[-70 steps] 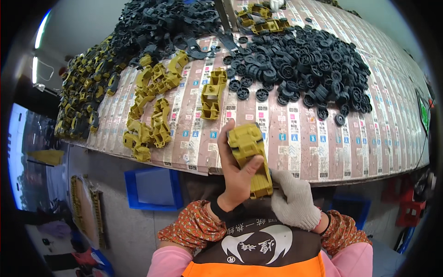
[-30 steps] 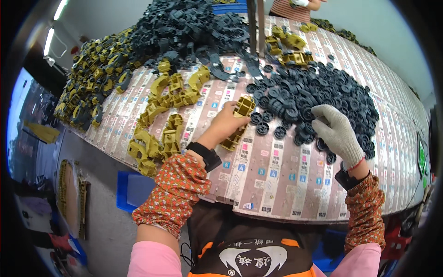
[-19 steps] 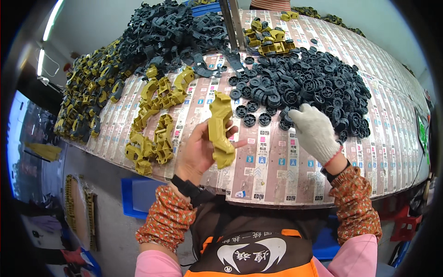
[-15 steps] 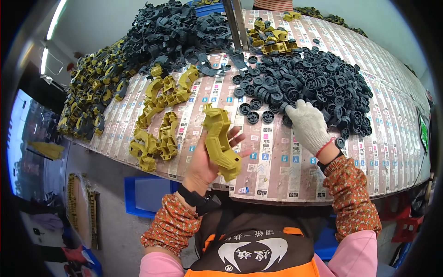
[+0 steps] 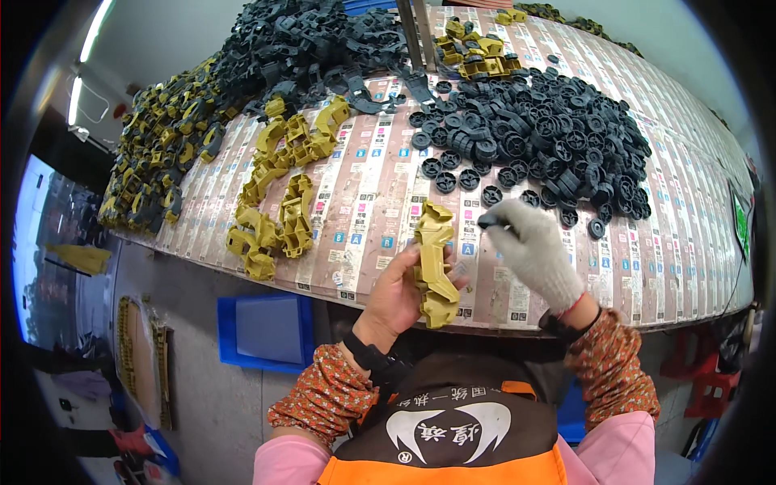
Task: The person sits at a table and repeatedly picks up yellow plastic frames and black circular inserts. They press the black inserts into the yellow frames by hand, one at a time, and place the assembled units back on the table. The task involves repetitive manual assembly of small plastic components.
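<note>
My bare left hand point(image 5: 391, 296) grips a yellow plastic toy-car body point(image 5: 437, 263) near the table's front edge, the piece standing lengthwise with its open side partly turned to the right. In a white knitted glove, my right hand point(image 5: 540, 252) pinches a small black toy wheel point(image 5: 488, 221) between thumb and fingers, just right of the body and apart from it. Beyond the right hand spreads a heap of black toy wheels point(image 5: 558, 137), with several loose ones along its near side. More yellow bodies point(image 5: 297, 214) lie in a cluster to the left.
A tall heap of dark plastic parts point(image 5: 299, 56) rises at the back, beside a metal post point(image 5: 416, 36). Yellow-and-black pieces point(image 5: 158, 153) are piled on the left edge. Several yellow bodies with wheels point(image 5: 482, 56) lie farther back. A blue bin point(image 5: 265, 331) is below the table.
My right hand has drawn back from the wheel heap toward me, now with a wheel in its fingers. My left hand has shifted right and turned the yellow body more upright.
</note>
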Available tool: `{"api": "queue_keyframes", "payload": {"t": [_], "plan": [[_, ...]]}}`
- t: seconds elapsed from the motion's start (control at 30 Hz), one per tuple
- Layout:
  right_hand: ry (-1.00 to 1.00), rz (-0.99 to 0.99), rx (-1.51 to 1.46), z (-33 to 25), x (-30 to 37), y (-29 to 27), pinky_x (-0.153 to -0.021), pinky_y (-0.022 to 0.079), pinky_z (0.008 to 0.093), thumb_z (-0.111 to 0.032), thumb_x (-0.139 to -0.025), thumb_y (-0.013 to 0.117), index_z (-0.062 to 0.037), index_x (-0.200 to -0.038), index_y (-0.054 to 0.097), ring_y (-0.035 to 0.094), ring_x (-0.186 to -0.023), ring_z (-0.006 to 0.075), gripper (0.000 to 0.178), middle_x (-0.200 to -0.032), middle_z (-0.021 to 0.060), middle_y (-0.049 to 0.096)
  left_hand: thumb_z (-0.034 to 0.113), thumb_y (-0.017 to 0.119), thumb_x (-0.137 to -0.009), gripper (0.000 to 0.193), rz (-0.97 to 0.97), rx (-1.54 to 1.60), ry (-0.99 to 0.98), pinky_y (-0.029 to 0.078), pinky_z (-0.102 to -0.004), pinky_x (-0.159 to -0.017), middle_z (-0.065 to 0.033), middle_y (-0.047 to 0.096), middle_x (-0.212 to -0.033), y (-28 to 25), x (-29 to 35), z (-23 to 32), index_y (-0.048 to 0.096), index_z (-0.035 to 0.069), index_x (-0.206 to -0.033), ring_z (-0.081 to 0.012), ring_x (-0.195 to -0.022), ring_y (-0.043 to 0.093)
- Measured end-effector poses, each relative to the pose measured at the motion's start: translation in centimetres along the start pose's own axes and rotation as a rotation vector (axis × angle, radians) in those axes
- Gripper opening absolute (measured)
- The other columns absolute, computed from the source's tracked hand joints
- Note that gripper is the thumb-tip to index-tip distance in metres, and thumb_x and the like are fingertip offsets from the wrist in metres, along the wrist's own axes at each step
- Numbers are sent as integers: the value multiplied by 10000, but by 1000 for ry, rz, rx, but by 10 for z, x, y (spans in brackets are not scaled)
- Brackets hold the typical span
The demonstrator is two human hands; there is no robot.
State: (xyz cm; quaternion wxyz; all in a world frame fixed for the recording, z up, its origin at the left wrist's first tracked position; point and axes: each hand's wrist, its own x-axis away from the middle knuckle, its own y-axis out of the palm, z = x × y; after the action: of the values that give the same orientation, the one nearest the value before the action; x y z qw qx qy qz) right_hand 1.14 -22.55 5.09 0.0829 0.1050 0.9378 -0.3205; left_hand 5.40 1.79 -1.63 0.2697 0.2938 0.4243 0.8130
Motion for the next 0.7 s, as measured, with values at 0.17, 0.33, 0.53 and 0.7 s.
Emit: {"api": "queue_keyframes", "payload": {"t": [0.17, 0.33, 0.53, 0.7], "plan": [[97, 138, -101, -18, 35, 28, -722, 560, 404, -150, -965, 711, -25, -1057, 707, 731, -791, 316, 155, -892, 179, 725, 431, 442, -1168, 576, 125, -552, 175, 509, -437, -1136, -69, 615, -1440, 20, -5, -27, 413, 58, -1605, -222, -1321, 609], [113, 161, -141, -27, 48, 38, -726, 562, 401, -143, -973, 722, -6, -1076, 698, 732, -803, 309, 173, -933, 191, 720, 440, 604, -1104, 914, 45, -759, 370, 427, -393, -1183, -114, 412, -1605, 36, 15, -32, 27, 89, -1719, -235, -1432, 492], [265, 3, -515, -44, 60, 26, -664, 567, 342, -108, -1011, 682, -1, -1150, 703, 723, -754, 188, 176, -928, 135, 736, 260, 798, -1001, 893, 122, -443, -44, 522, -389, -1104, -113, 515, -1490, 23, 10, -6, 230, 108, -1672, -225, -1318, 584], [417, 137, -656, -38, 48, 13, -645, 545, 264, -89, -1030, 650, -4, -1203, 697, 686, -750, 86, 199, -916, 79, 730, 292, 623, -1097, 512, 48, -220, -57, 645, -533, -960, -125, 644, -1331, 22, 17, -7, 439, 116, -1542, -267, -1178, 699]]}}
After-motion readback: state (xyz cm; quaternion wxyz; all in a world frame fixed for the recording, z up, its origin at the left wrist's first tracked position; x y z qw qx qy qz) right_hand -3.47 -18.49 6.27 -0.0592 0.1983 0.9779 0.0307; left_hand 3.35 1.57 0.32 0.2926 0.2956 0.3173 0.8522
